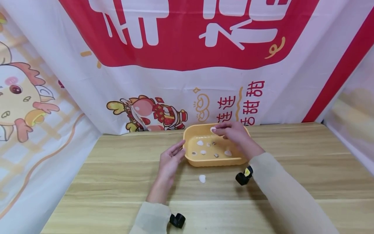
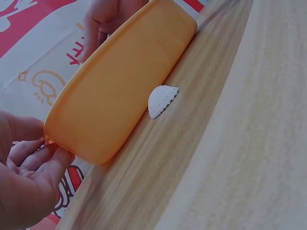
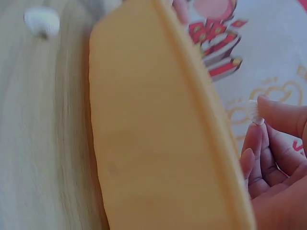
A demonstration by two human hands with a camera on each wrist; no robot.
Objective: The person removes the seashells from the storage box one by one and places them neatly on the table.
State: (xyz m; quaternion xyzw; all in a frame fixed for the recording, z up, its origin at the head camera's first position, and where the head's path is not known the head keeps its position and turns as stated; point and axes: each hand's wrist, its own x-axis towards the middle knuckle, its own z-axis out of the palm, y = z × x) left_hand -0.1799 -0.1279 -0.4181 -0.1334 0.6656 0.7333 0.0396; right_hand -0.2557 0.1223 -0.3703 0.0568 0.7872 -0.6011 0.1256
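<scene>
A yellow-orange plastic basin (image 1: pixel 216 163) stands on the wooden table near the back wall. My left hand (image 1: pixel 170 162) grips its left end, thumb and fingers at the rim in the left wrist view. Over the basin's back right part, my right hand (image 1: pixel 235 133) pinches a small white seashell (image 3: pixel 254 112) between thumb and fingertips. Several pale shells, such as a white one (image 1: pixel 200 143), and a few small dark spiral-looking ones (image 1: pixel 216 155) lie scattered on the basin's floor. On the table in front of the basin lies a white ribbed seashell (image 2: pixel 162 100).
A white cloth (image 1: pixel 163 84) with red and cartoon prints hangs right behind the basin. Similar printed cloth (image 1: pixel 38 130) hangs at the left side. Each wrist wears a small black camera (image 1: pixel 177 220). Wooden tabletop (image 1: pixel 117 182) extends to both sides.
</scene>
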